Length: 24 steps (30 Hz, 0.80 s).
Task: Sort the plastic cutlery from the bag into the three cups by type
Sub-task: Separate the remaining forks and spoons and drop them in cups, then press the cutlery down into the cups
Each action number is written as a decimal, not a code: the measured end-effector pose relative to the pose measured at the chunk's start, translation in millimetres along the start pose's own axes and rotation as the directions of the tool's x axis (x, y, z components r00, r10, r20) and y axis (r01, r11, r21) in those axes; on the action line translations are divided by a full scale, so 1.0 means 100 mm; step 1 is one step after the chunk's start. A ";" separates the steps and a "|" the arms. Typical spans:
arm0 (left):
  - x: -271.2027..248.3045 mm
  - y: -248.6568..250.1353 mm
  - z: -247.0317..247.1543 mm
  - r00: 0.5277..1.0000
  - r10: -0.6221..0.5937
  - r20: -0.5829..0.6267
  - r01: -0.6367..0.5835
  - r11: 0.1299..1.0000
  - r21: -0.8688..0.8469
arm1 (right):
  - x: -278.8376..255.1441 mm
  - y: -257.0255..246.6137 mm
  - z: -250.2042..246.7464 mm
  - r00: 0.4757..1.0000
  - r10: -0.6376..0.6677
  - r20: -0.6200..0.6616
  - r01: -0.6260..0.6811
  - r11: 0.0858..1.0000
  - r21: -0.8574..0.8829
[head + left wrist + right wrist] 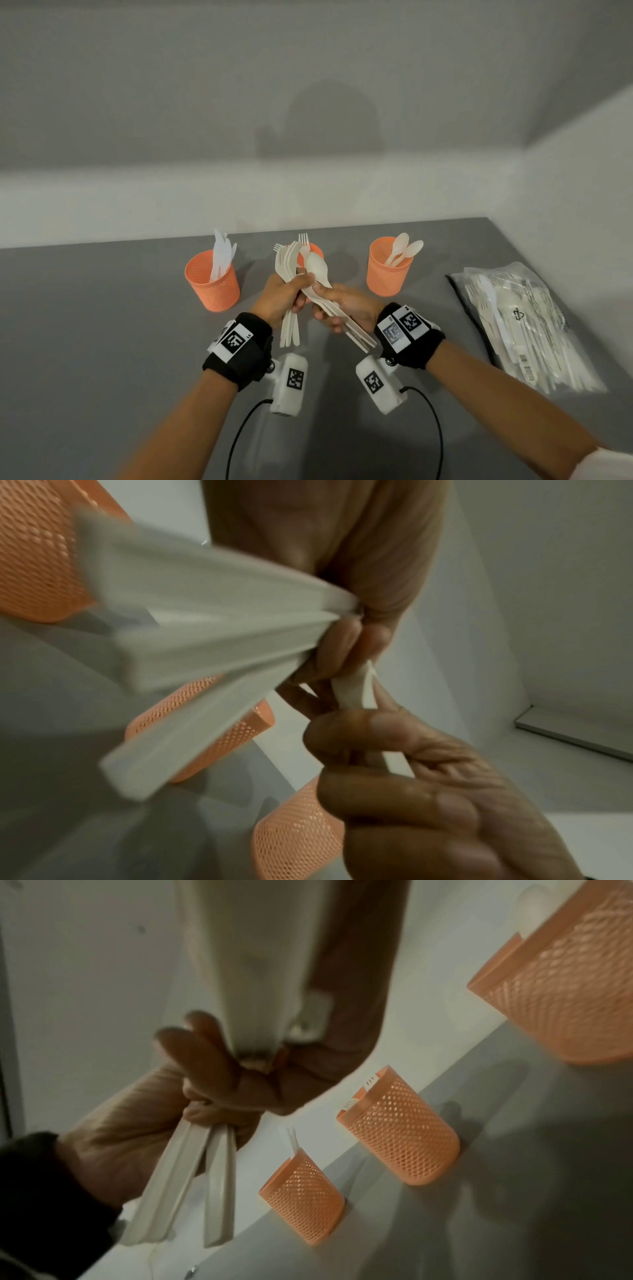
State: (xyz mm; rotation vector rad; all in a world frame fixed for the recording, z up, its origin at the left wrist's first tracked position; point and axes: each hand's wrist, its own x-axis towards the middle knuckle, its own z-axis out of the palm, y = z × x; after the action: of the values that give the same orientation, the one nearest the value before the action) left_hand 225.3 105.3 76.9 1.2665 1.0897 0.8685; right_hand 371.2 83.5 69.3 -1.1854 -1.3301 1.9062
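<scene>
Cutlery fills both hands above the grey table [102, 342]: the left hand [284, 298] grips a bundle of forks [286, 263], tines toward twelve o'clock, handles fanning down toward six; the right hand [346, 308], at three o'clock of it, closes round a bundle of spoons [317, 269] whose bowls touch the left fingers. How many pieces each holds cannot be told; both wrist views are blurred. Behind them the middle cup [313, 251] is mostly hidden. At ten o'clock stands the left cup [214, 287] with knives, at two o'clock the right cup [388, 274] with spoons. Toward three o'clock lies the bag [527, 325], its contents indistinct.
</scene>
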 end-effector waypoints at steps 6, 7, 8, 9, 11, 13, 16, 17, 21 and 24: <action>0.09 -0.12 -0.01 0.965 -0.084 -0.248 0.088 0.996 0.007 | -0.01 0.04 -0.02 0.986 -0.061 -0.152 0.011 0.950 -0.311; 0.10 -0.11 -0.02 0.958 -0.089 -0.274 0.087 0.996 -0.019 | -0.02 0.04 -0.02 0.985 -0.060 -0.161 -0.003 0.932 -0.363; 0.10 -0.10 -0.03 0.956 -0.095 -0.279 0.081 0.995 -0.061 | -0.03 0.04 -0.02 0.984 -0.055 -0.172 -0.024 0.905 -0.425; 0.10 -0.08 -0.03 0.959 -0.097 -0.266 0.072 0.992 -0.102 | -0.03 0.05 -0.03 0.983 -0.050 -0.178 -0.042 0.875 -0.481; 0.10 -0.05 -0.03 0.971 -0.086 -0.222 0.059 0.990 -0.126 | -0.03 0.07 -0.02 0.984 -0.069 -0.167 -0.034 0.837 -0.546; 0.11 -0.04 0.00 0.981 -0.061 -0.183 0.050 0.997 -0.065 | -0.02 0.08 0.01 0.981 -0.112 -0.157 0.000 0.814 -0.581; 0.10 -0.04 0.13 0.980 -0.056 -0.189 0.066 0.997 0.050 | 0.01 0.08 0.02 0.968 -0.181 -0.172 0.059 0.835 -0.547; 0.10 -0.04 0.19 0.978 -0.051 -0.203 0.070 0.994 0.084 | 0.02 0.08 0.02 0.961 -0.204 -0.187 0.076 0.843 -0.532; 0.09 -0.03 0.41 0.978 0.049 -0.201 -0.021 0.990 0.139 | -0.03 0.00 0.02 0.928 -0.282 -0.245 0.152 0.884 -0.442; 0.09 0.00 0.48 0.965 0.113 -0.236 -0.079 0.986 0.149 | -0.01 0.04 -0.08 0.884 -0.288 -0.368 0.139 0.914 -0.381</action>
State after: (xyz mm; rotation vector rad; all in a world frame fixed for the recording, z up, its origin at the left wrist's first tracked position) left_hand 273.7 99.7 74.6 1.3616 1.3099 1.0583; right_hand 379.0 84.7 64.8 -1.4435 -1.5106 1.1978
